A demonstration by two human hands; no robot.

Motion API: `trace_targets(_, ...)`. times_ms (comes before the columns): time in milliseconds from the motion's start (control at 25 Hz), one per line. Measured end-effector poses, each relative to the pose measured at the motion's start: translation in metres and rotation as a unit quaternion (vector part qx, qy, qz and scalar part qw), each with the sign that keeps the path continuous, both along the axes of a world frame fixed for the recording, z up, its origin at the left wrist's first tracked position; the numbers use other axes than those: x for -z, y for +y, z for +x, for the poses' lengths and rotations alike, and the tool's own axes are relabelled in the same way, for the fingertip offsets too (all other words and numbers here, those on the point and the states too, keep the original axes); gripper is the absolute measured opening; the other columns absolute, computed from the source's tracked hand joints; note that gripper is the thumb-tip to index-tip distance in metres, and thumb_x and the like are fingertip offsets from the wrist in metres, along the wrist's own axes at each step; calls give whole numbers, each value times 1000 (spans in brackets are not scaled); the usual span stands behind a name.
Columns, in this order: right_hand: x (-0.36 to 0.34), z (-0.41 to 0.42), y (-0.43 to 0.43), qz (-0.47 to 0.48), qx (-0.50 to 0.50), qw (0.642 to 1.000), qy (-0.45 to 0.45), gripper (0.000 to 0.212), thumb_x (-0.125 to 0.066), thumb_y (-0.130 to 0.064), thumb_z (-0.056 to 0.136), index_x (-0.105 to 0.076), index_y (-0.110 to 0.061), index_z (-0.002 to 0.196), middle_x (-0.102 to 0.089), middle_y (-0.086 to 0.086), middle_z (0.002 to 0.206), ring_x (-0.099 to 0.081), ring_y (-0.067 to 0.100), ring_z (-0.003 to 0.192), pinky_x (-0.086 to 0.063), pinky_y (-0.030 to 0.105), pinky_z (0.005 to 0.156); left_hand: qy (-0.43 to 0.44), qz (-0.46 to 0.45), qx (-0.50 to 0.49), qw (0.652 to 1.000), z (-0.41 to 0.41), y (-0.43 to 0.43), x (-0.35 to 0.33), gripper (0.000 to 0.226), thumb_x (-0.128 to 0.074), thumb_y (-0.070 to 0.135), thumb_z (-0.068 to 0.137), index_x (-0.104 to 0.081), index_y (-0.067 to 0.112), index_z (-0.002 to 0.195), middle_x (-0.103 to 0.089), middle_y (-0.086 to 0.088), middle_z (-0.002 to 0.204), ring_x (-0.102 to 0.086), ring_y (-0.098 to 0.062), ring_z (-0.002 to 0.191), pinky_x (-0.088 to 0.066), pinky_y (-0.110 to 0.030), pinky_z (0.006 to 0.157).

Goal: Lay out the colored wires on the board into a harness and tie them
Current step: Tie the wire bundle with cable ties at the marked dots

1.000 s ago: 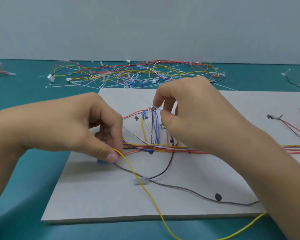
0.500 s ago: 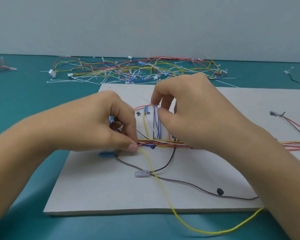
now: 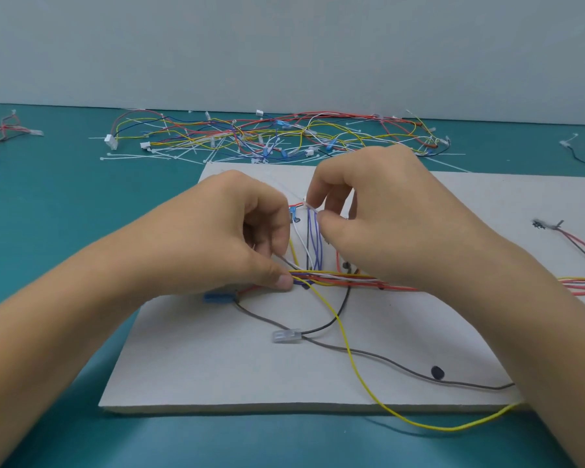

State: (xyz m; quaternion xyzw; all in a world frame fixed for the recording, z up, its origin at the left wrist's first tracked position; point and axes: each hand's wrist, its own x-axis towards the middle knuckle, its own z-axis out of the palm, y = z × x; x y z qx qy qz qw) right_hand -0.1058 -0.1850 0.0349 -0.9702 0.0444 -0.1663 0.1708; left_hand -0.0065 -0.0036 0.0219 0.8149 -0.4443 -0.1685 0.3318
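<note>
**Trunk gathered, tying barely begun**

Both hands are in the thick of it over the board (image 3: 217, 366), which lies on the teal counter (image 3: 48, 231). The left hand (image 3: 223, 238) has thumb and forefinger nipped tight on the main bundle (image 3: 345, 280), the multicoloured trunk running across the board towards the right. The right hand (image 3: 385, 217) pinches the top of the purple wires (image 3: 314, 241), where a pale strip, perhaps a cable tie, crosses them. I can't tell whether it is closed.

Progress, by my reading: routing is mostly in, tying has hardly started. The trunk lies gathered, but the yellow wire (image 3: 352, 359) swings loose off the front edge, and the grey wire (image 3: 385, 358) wanders untied across the near half.

The count: two hands, one board, one trunk, one loose yellow, one grey. One clear connector (image 3: 286, 336) sits mid-board, and one blue connector (image 3: 218, 296) just below the left thumb. The purple strands look like three or four, too fine to settle. Behind the board lies one heap of spare wires and white ties (image 3: 267, 136).
</note>
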Motion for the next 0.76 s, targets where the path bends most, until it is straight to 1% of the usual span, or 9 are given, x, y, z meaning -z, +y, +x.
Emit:
trace_targets(120,0,0,0,7,-1,1000,2,15,-63,-18,85,-71,-27,93,-67,-10,86,-55,10,77,-54,34,72,-13,11,1,1000,-3,-2,1,22,-94,31,67,-73,24,67,-64,6,55,-53,-5,49,-47,-32,52)
trace_targets(240,1,1,-1,13,-5,1000,7,14,-63,-18,85,-71,-27,92,-68,-9,85,-56,6,74,-53,33,71,-26,12,-2,1000,-6,-3,0,17,-92,33,70,-75,27,67,-64,9,55,-51,-3,48,-47,-33,53)
trace_targets(320,1,1,0,18,-11,1000,6,12,-64,-17,84,-71,-26,88,-68,-9,83,-56,2,72,-52,30,68,-34,17,1,999,-7,-3,0,12,-87,35,76,-77,30,71,-65,9,59,-52,-6,50,-50,-39,57)
trace_targets(440,0,0,0,20,-17,1000,1,9,-64,-18,82,-69,-25,84,-68,-10,78,-55,-2,66,-50,27,64,-62,27,5,998,-8,-2,2,8,-83,35,81,-78,33,75,-68,4,68,-60,-17,61,-54,-45,62)
trace_targets(560,0,0,0,24,-14,1000,-1,7,-64,-18,81,-68,-24,82,-67,-10,77,-56,-1,65,-51,27,63,-76,32,-10,997,-11,-3,0,9,-84,39,77,-77,34,73,-68,11,68,-61,-15,60,-55,-40,60)
trace_targets(640,0,1,0,30,-5,1000,3,6,-64,-18,81,-67,-24,80,-67,-10,77,-57,0,68,-52,28,64,-66,23,-31,997,-11,-3,-1,16,-88,40,70,-74,32,70,-68,13,64,-59,-10,56,-54,-34,56)
trace_targets(720,0,1,0,34,8,999,4,6,-64,-18,80,-67,-24,79,-66,-11,75,-57,3,73,-54,30,68,-63,8,-54,997,-9,-3,0,28,-91,44,62,-70,28,70,-66,12,62,-55,-4,52,-46,-20,49)
trace_targets(760,-1,2,0,36,16,999,4,7,-64,-18,80,-67,-24,80,-66,-11,75,-58,6,76,-54,31,70,-67,3,-61,996,-8,-3,0,33,-92,46,59,-68,27,71,-66,12,62,-53,-3,51,-43,-18,49)
